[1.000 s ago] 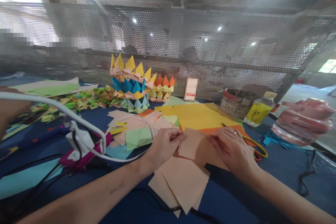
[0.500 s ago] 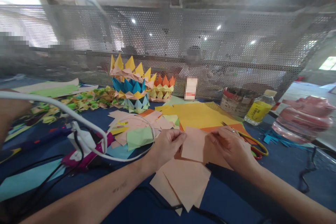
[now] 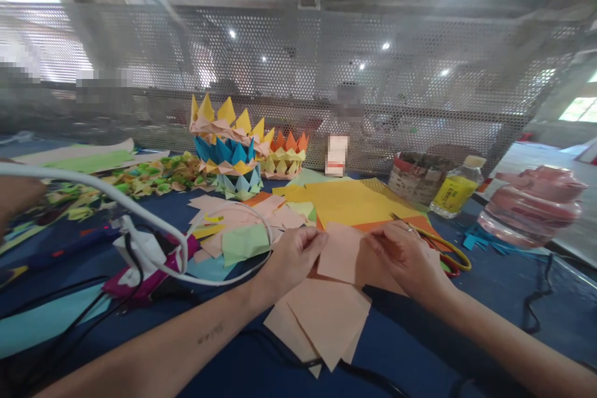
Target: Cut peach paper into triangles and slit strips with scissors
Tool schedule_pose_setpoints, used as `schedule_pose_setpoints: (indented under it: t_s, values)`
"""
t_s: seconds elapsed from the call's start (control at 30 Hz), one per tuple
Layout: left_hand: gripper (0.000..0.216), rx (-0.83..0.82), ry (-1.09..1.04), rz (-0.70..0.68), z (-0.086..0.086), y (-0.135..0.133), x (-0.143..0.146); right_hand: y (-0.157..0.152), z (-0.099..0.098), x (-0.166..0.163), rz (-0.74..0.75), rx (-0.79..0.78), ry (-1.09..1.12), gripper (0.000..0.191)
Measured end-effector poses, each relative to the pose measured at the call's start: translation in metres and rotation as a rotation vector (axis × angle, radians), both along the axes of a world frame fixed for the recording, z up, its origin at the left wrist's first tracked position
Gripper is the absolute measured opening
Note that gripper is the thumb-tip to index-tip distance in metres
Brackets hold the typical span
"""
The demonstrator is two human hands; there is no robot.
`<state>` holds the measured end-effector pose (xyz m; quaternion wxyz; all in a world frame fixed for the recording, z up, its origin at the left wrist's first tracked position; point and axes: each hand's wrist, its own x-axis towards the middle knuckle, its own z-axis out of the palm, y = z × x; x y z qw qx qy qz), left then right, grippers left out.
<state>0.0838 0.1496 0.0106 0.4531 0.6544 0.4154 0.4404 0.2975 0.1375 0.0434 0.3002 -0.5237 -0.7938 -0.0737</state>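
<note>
A small pale pink sheet of paper (image 3: 341,255) is held up between my two hands, near the middle of the head view. My left hand (image 3: 295,255) pinches its upper left corner between thumb and fingers. At its right edge, my right hand (image 3: 405,258), with a ring on one finger, grips the paper with closed fingers. Several loose pink paper squares (image 3: 329,317) lie overlapping on the dark blue tabletop just below. Behind my hands lies a large yellow sheet (image 3: 354,202) with an orange sheet partly beneath it. Scissors (image 3: 454,254) with yellow and red handles rest behind my right hand.
Folded paper crowns (image 3: 228,146) stand at the back, beside a heap of paper scraps (image 3: 153,177). A white cable (image 3: 93,177) arcs over a magenta power strip (image 3: 144,280) on the left. A yellow-labelled bottle (image 3: 457,189) and a pink jug (image 3: 532,208) stand right.
The whole view has shifted slightly, so things appear a little further left. Both hands keep their hold on the pink paper, with hardly any visible movement.
</note>
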Motion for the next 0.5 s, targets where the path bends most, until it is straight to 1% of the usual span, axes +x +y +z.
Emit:
schedule_pose_setpoints:
  t_s: [0.17,0.3,0.37,0.5]
  values:
    - [0.037,0.004,-0.013,0.014,-0.0009,-0.0004,0.0008,0.0002,-0.0007,0.0011,-0.011,-0.002,-0.007,0.023]
    - [0.027,-0.022,-0.038,-0.039,0.0038,-0.0033,0.0032,0.0003,-0.0003,0.0014,-0.037,-0.018,-0.008,0.023]
    - [0.024,-0.036,-0.041,-0.065,0.0062,-0.0047,0.0039,-0.0005,0.0005,0.0009,-0.039,-0.006,-0.013,0.023]
    - [0.024,-0.056,-0.039,-0.066,0.0065,-0.0048,0.0031,-0.0015,0.0009,0.0007,-0.02,0.044,-0.022,0.022]
